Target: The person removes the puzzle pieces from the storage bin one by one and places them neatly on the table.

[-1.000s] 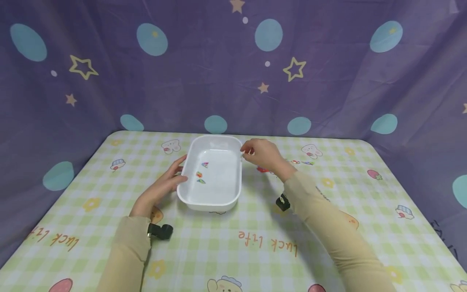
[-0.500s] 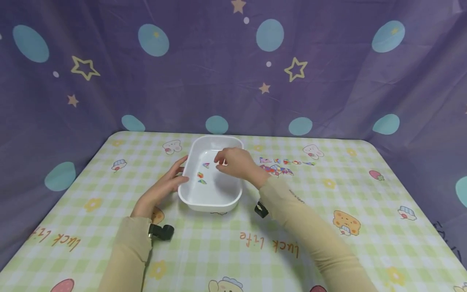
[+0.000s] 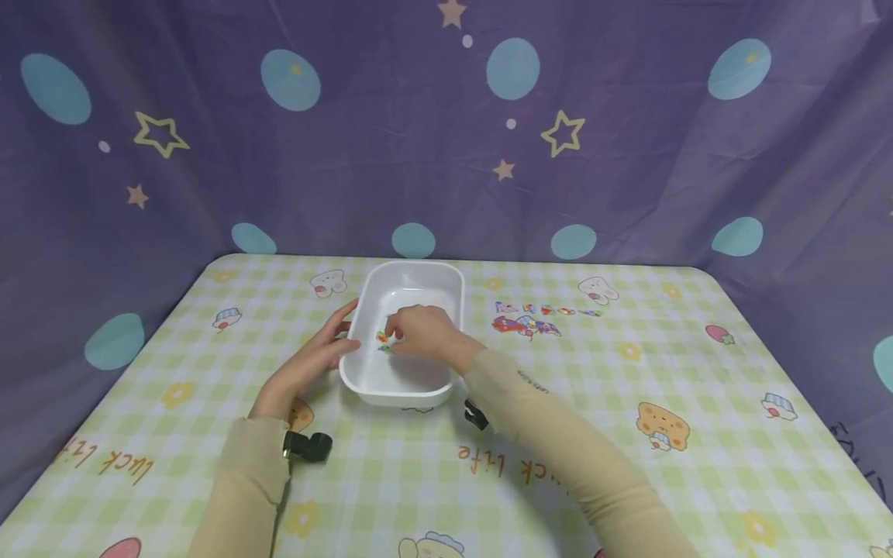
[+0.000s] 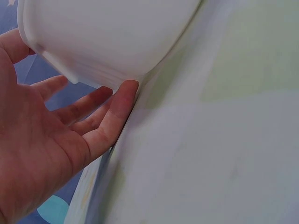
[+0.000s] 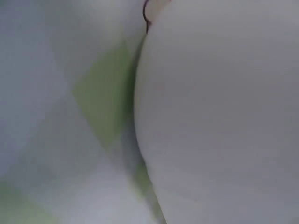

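My left hand (image 3: 314,355) grips the left side of a white rectangular tray (image 3: 396,398). Its thumb lies over the rim and its other fingers are outside. In the left wrist view those fingertips touch the tray's lower outer wall (image 4: 107,42). Over the tray's floor, my right hand (image 3: 427,333) reaches down with curled fingers. Just beside its fingertips lie a small orange-red piece (image 3: 382,337) and a small green-blue piece (image 3: 384,349), both flat and shiny. Whatever is under the fingertips is hidden. The right wrist view shows only the tray's outer wall (image 5: 210,116) and the cloth.
Right of the tray, a row of small colourful flat pieces (image 3: 547,309) lies on the checkered tablecloth (image 3: 391,480). In front of that row are larger red and blue-purple pieces (image 3: 526,325). A purple patterned curtain (image 3: 446,194) hangs behind the table.
My right hand has moved left from the tray's right rim down into the tray. It now covers the pink-purple piece seen there earlier. The left hand and tray have stayed put.
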